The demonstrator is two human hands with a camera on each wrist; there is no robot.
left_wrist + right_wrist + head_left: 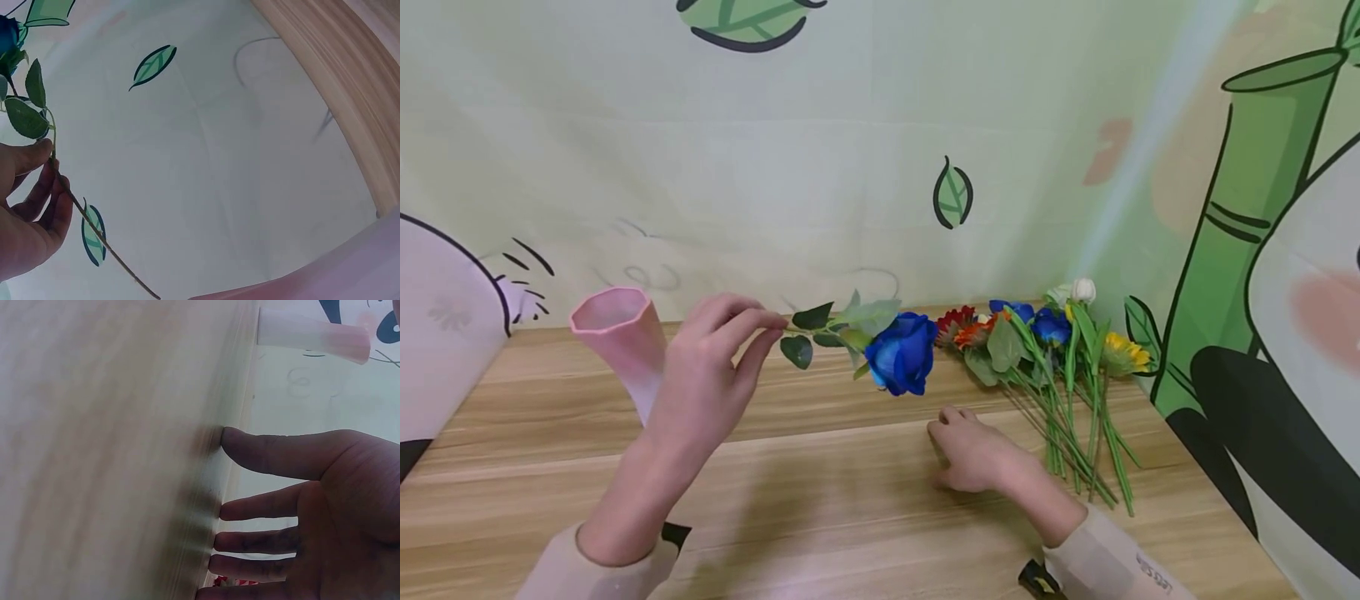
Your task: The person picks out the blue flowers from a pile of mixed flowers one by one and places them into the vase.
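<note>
Blue petals, most likely cloth, crown the rose (902, 354) held sideways off the wooden table (820, 483), between the pink vase (617, 327) and the loose bunch of flowers (1070, 367). The left hand (707, 358) pinches it between thumb and fingertips just below the leaves (813, 317), and in the left wrist view the thin stem (106, 242) runs on past the fingers, bare and nearly straight. The right hand (973, 450) grips nothing: its fingers are straight and spread, with their tips at the tabletop. I judge the rose very light, needing only a gentle pinch, though the bulky bloom sits at one end and probably makes it want to tip or roll in the fingers. Its stem looks stiff enough to steer from one point, perhaps wired plastic, with little slip to worry about. Petals and leaves should be soft, easily crumpled or tugged loose, so they make poor handles. The bare stem just under the lowest leaf seems the best hold, near the bloom's weight yet clear of anything that crushes.
</note>
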